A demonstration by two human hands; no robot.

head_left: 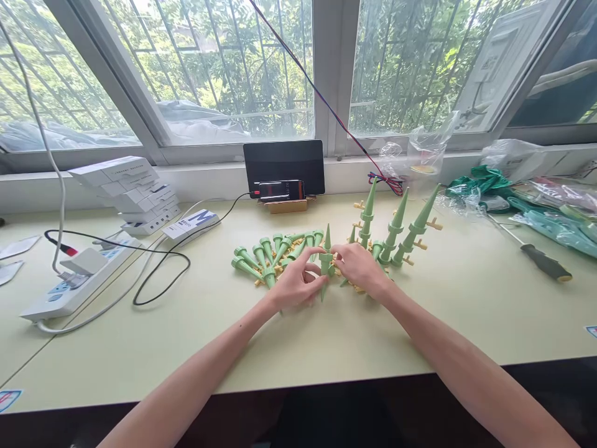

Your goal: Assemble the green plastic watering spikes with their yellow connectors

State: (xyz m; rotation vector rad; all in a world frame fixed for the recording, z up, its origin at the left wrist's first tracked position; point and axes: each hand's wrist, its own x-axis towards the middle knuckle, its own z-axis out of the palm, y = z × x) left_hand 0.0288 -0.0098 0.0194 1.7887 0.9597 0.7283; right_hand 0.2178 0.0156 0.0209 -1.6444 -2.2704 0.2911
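Note:
My left hand [295, 284] and my right hand [359, 267] meet over the middle of the pale green table [233, 336]. Both pinch one upright green plastic spike [326, 260], its cone tip pointing up between my fingers. To the left lies a fan of several loose green spikes [270, 252] with small yellow pieces under them. To the right stand three tall stacks of nested green spikes [396, 227], leaning right, with yellow pieces around their bases.
A black tablet with a phone on a stand [284, 171] leans at the sill. A white power strip [69, 283] with cables and stacked white boxes [135, 193] sit left. A screwdriver [543, 261] and plastic bags [550, 199] lie right.

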